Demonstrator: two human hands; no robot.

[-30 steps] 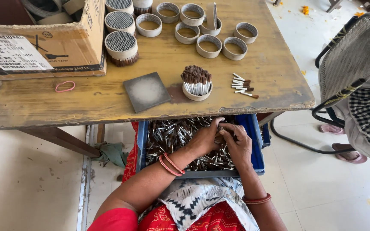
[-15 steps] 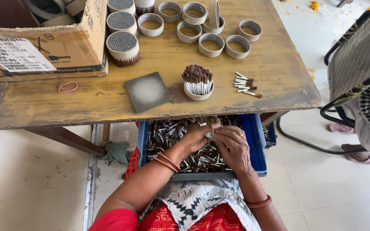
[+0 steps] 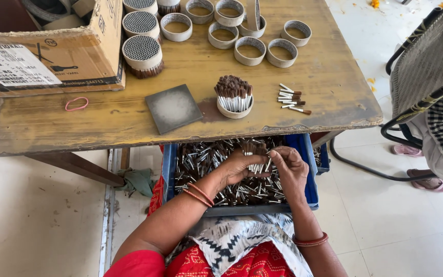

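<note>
single head view, looks steeply down from above over wooden table point(image 3: 129, 120) edge and blue crate point(image 3: 311, 179) on lap; hands close below, no second view.

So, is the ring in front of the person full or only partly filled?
Partly filled: the ring holds an upright bundle of brown-tipped sticks leaning left, with a gap at its right.

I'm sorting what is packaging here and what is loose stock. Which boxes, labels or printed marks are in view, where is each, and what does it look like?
Cardboard box: far left of the wooden table, brown, open-topped, worn edges.
Paper label: on the box's near side, white rectangle with dark print.
Printed symbols: right of the label, small black marks on the cardboard.
No screens or signs show.
</note>
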